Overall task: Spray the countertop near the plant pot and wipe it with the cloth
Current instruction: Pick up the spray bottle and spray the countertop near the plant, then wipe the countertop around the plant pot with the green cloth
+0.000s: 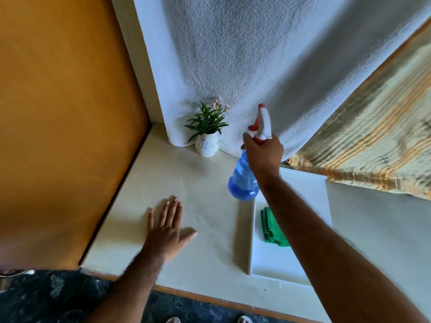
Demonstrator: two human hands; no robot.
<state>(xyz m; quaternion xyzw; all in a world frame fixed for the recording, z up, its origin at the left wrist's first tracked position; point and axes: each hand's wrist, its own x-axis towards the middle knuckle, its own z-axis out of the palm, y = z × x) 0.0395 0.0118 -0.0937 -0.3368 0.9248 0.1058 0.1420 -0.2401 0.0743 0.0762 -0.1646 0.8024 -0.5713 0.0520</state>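
Note:
My right hand (262,155) grips the neck of a blue spray bottle (243,180) with a red and white trigger head, held in the air above the cream countertop (198,183), its nozzle pointing up and away. A small white plant pot (207,145) with green leaves and pink flowers stands at the back, left of the bottle. My left hand (169,226) lies flat on the countertop with fingers spread, holding nothing. A folded green cloth (271,227) rests in a white tray (279,264), partly hidden by my right forearm.
An orange panel (65,113) walls the left side. A white towel (256,66) hangs behind the pot, and a striped beige cloth (373,136) drapes at the right. The countertop's front edge (210,297) is near my feet, above a dark patterned floor.

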